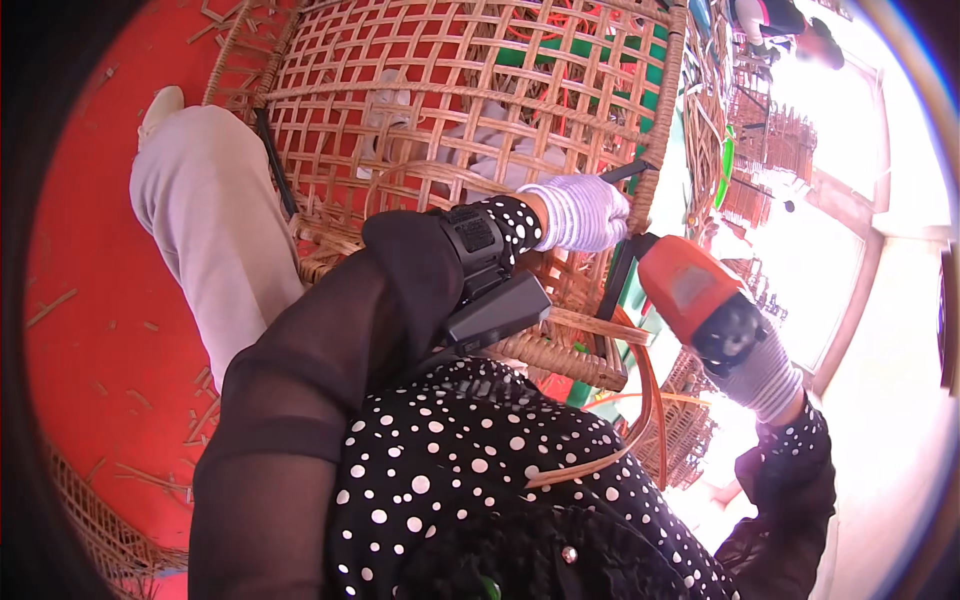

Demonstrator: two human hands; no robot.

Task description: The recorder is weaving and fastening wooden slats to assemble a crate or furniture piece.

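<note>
A large open-weave rattan frame [470, 90], with wrapped cane rims and dark bars at its sides, lies in front of me over my legs. My left hand [580, 212], in a white striped glove, is closed at the frame's right side, close to the rim. What its fingers pinch there is hidden. In a similar glove, my right hand [757, 372] is wrapped round the rear of an orange and black power tool [692, 285]. The tool's dark nose meets the dark bar at the frame's right edge, just beyond my left fingers. Loose cane strips [640, 425] curl from that corner across my lap.
Cane scraps [140, 400] litter the red floor [90, 300] at left. More wickerwork [110, 525] stands at the lower left. Bundled canes [705, 110] and stacked woven pieces [770, 130] stand at right, near bright windows. Another person [775, 20] is at the top right.
</note>
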